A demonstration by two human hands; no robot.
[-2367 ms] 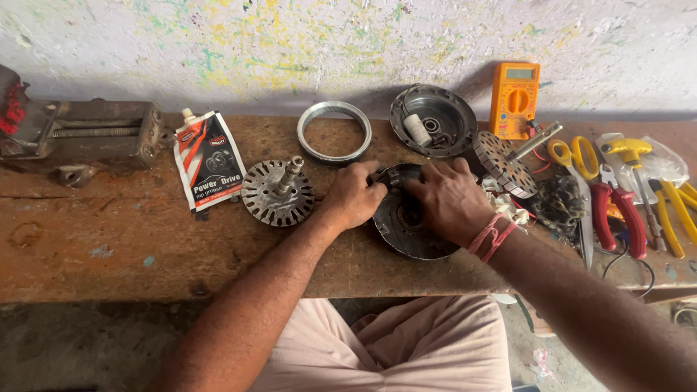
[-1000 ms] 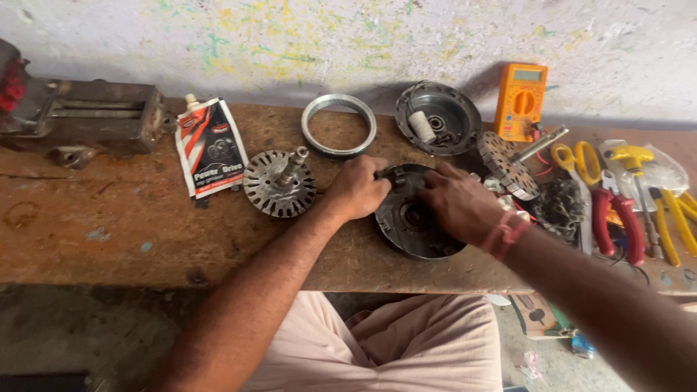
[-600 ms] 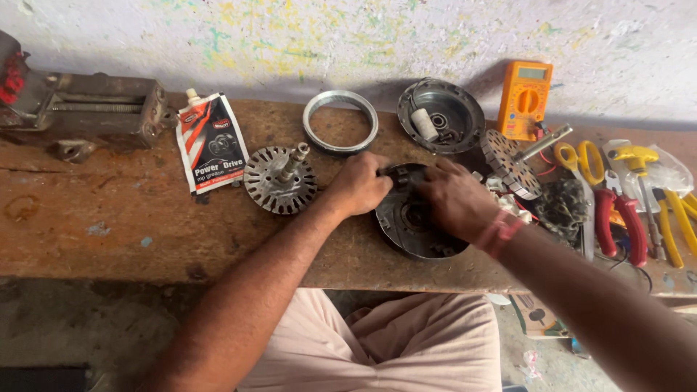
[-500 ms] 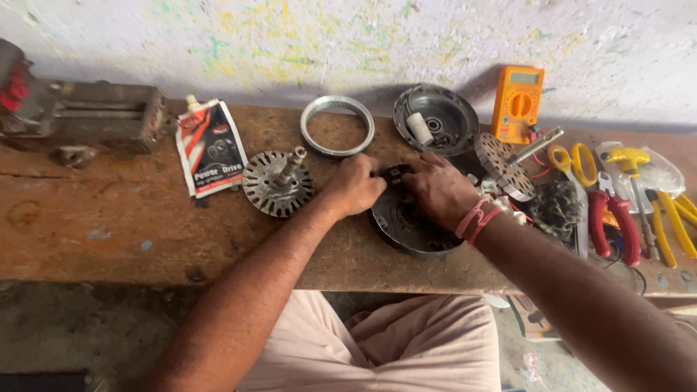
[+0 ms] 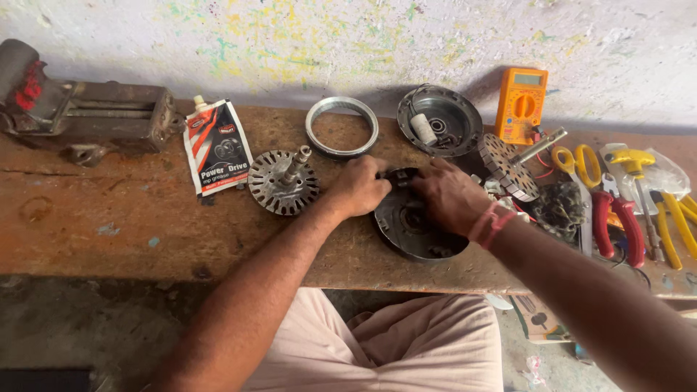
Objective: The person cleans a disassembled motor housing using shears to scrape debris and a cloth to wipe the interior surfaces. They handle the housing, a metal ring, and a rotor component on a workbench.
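Bench [image 5: 109,218]: both hands [image 5: 359,190] [image 5: 450,194] pinching small part over heavy, stiff cover [image 5: 414,225]; likely gripping best by rim.

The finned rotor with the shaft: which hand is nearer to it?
Left. The left hand sits just right of the finned rotor, apart from it. The right hand is farther right, over the dark round housing.
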